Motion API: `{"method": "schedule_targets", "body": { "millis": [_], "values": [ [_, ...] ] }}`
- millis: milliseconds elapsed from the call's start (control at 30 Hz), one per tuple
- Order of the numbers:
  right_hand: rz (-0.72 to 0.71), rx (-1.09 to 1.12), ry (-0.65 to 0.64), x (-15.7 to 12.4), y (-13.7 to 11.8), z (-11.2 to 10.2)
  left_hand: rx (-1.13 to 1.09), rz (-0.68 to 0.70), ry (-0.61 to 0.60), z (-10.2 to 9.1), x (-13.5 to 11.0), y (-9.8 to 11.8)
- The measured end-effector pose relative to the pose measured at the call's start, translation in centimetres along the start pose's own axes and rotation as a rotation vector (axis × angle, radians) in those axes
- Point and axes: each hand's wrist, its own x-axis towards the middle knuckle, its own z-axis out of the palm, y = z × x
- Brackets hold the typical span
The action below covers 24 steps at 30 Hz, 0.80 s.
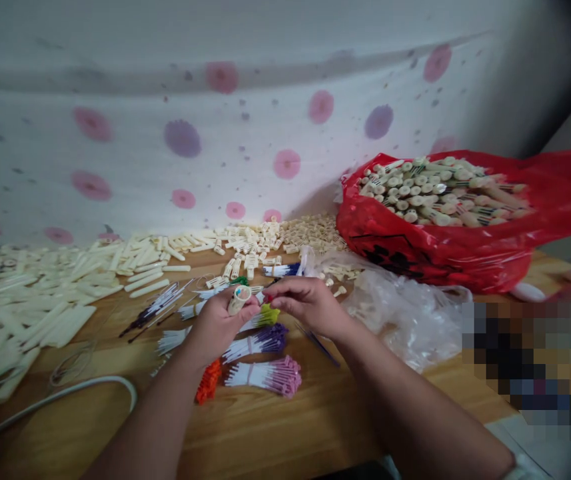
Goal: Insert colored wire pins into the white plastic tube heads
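Left grip [219,328] closed round a short cream tube [238,304]; tube sits between thumb and fingers, tilted, its open round end facing up. Small coloured spots, some blue, show inside the mouth; too small to make out what they are. Tube is held above the surface [285,433], over the bundled sticks.

Right grip [305,303] just beside it, on the tube's right, thumb and fingers drawn together. A small white bit with red next to it shows between the tube and these fingertips; cannot tell whether the fingers pinch it, nor whether the red is a fingernail or part of the piece.

Below the hands: purple-tipped bundle [258,343], pink-tipped bundle [265,377]. Orange-tipped bundle [208,382] partly hidden behind the left forearm; yellow-green-tipped bundle [268,314] partly covered by the hands. More white sticks behind the left hand, their ends out of sight.

Far right, red bag [430,259] full of cream pieces, its right end cut off by the frame edge. Lower right is pixelated, contents unreadable. Heap of flat cream strips [60,320] runs out of frame at left.
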Motion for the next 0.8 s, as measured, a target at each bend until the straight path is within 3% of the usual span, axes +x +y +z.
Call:
{"method": "schedule_targets", "body": {
  "millis": [133,233,333,433,600,800],
  "values": [
    [-0.161,-0.128,0.015,0.0,-0.9,0.6,-0.067,0.039,-0.045,0.1,-0.2,-0.1],
    [-0.237,-0.319,0.074,-0.3,-2.2,0.7,-0.004,0.176,0.057,0.2,-0.2,-0.1],
    [-0.362,-0.404,0.297,-1.4,-4.3,0.6,0.115,0.348,0.257,0.3,-0.2,-0.1],
    [-0.511,-0.353,0.492,-2.9,-6.6,0.7,0.187,0.412,0.297,0.3,-0.4,-0.1],
    [-0.53,-0.477,0.234,-3.9,-8.7,1.4,0.229,0.371,0.266,0.6,-0.6,0.2],
    [-0.574,-0.534,0.229,-3.0,-7.9,2.2,0.226,0.397,0.239,0.8,-0.7,0.4]
  ]
}}
